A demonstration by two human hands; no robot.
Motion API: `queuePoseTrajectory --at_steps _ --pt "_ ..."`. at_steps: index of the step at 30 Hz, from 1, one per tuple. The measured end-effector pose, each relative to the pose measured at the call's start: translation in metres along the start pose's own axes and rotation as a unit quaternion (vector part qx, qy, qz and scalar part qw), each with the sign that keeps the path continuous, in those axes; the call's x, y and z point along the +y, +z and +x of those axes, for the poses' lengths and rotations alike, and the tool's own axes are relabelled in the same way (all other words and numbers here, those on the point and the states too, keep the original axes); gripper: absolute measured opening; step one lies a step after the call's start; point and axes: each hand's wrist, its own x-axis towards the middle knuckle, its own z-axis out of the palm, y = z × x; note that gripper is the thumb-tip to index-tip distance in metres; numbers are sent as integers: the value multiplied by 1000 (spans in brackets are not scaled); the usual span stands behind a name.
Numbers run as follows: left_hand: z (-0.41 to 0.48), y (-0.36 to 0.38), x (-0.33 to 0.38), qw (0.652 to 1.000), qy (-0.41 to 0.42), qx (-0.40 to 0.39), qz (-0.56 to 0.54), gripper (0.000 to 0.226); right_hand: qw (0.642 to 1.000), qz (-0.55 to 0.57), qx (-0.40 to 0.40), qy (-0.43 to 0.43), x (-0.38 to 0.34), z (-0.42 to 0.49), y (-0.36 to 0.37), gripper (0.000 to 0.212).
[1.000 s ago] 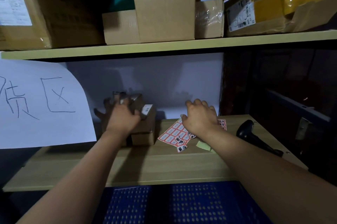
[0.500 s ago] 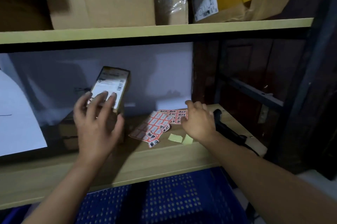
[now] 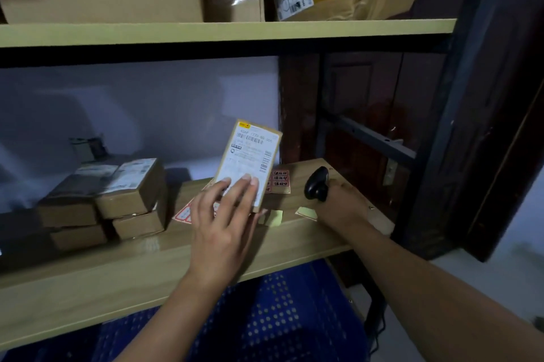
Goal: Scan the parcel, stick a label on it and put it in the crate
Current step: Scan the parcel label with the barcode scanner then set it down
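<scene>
Left grip [image 3: 223,223] holds parcel [image 3: 248,164] upright, right grip [image 3: 338,205] clasps scanner [image 3: 316,183] over wooden shelf [image 3: 147,267].

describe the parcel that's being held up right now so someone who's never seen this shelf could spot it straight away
Start at the lower wooden shelf, where brown boxes are stacked at the left. Right of that stack, the left hand holds one flat parcel upright above the sheet of red stickers. Unlike the stacked boxes lying flat, it stands on end with its white barcode label facing the camera.
</scene>
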Motion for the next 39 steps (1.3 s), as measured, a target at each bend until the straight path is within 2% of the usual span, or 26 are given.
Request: queuePoseTrajectory --at_steps 2,4,6,9,11,15,18,20,23,26,30,34,39 --pt "-1 6 1 1000 -6 9 2 47 999 40 12 0 -2 -6 -10 50" --pt "-2 12 0 1000 -10 18 6 47 990 132 43 7 -3 -13 -19 43" --pt "-4 14 -2 1000 -12 25 6 45 969 240 63 16 -8 -23 -32 31" --pt "-7 11 -5 999 -17 29 1 50 932 360 46 17 -31 -46 -62 18" --pt "-10 8 -7 999 -20 27 12 61 888 460 1 15 -56 -70 -85 26" --pt "-18 8 -13 996 -53 35 64 67 754 644 -128 3 -101 -117 -112 27" --pt "-20 9 -14 994 -74 32 69 75 717 677 -166 -27 -122 -133 -109 36" --pt "-20 9 -13 995 -75 32 64 74 712 681 -165 -38 -131 -135 -104 38" --pt "-21 9 -11 995 -76 37 44 54 709 684 -163 -52 -139 -137 -99 40" --pt "-24 10 -11 996 -80 27 33 46 714 681 -153 -55 -140 -137 -98 36" --pt "-26 10 -13 995 -89 22 48 51 723 673 -144 -63 -139 -137 -98 32" --pt "-26 6 -13 993 -95 26 58 75 725 673 -137 -59 -137 -135 -97 34" --pt "-25 5 -15 992 -92 43 71 78 717 680 -143 -52 -138 -134 -97 30"
